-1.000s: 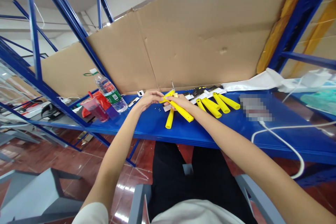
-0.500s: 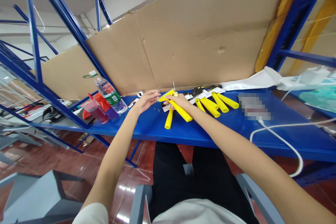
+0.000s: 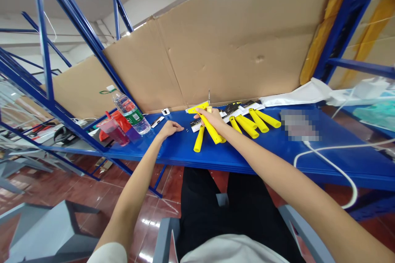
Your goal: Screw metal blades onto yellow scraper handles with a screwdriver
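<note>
My right hand is closed around a yellow scraper, whose wide head points up and left. A screwdriver with a thin metal shaft also sticks up from that hand. Down at the blue table, my left hand has its fingers drawn together, and whatever is between the tips is too small to make out. Just right of those fingertips lie a few tiny screws. Beneath the right hand rests another yellow scraper, its head partly hidden.
Several yellow-handled scrapers lie to the right on the blue table. A water bottle and a pink drink cup stand left. A white cable crosses the right side. Cardboard walls the back.
My left hand has moved away from the scraper head, down to the table beside the tiny screws, and its fingers have drawn together. The right hand has shifted slightly, still holding the scraper and screwdriver.
</note>
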A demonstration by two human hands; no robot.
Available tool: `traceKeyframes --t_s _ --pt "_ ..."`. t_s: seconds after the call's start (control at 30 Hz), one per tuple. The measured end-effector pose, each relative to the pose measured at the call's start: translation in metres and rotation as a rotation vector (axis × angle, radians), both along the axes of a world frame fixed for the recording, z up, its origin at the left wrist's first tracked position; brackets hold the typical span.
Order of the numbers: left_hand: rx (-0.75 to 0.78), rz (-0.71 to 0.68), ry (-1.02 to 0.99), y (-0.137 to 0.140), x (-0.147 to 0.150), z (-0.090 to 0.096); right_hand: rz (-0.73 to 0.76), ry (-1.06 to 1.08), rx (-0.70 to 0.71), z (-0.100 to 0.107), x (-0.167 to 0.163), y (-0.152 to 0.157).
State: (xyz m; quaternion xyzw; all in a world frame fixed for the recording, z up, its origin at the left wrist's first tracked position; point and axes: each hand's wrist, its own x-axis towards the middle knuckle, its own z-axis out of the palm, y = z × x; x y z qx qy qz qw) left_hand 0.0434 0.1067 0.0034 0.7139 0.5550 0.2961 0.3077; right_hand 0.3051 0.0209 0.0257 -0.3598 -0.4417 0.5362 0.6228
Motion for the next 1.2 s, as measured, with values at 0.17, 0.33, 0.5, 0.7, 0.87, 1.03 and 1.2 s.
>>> traceKeyframes --t_s 0.17,0.33,0.5,0.7,0.87,1.03,1.2 --pt "0.007 0.012 -0.013 -0.004 0.001 -0.003 -0.004 -0.02 0.068 0.003 -0.001 -0.005" --pt "0.04 0.056 -0.109 -0.008 -0.001 -0.006 0.009 -0.029 0.056 0.001 -0.004 -0.005" --pt "0.072 0.067 -0.303 -0.01 0.006 0.011 0.023 -0.04 -0.024 -0.002 -0.007 -0.005" --pt "0.228 -0.141 -0.379 -0.022 0.05 0.042 0.069 -0.068 -0.125 -0.006 -0.013 -0.007" --pt "0.322 -0.352 -0.163 -0.024 0.084 0.054 0.104 -0.079 -0.16 -0.003 -0.016 -0.012" --pt "0.064 -0.331 -0.193 -0.011 0.082 0.057 0.136 -0.051 -0.177 -0.001 -0.015 -0.013" --pt "-0.216 -0.367 -0.271 -0.001 0.075 0.057 0.161 -0.044 -0.184 -0.007 -0.015 -0.013"
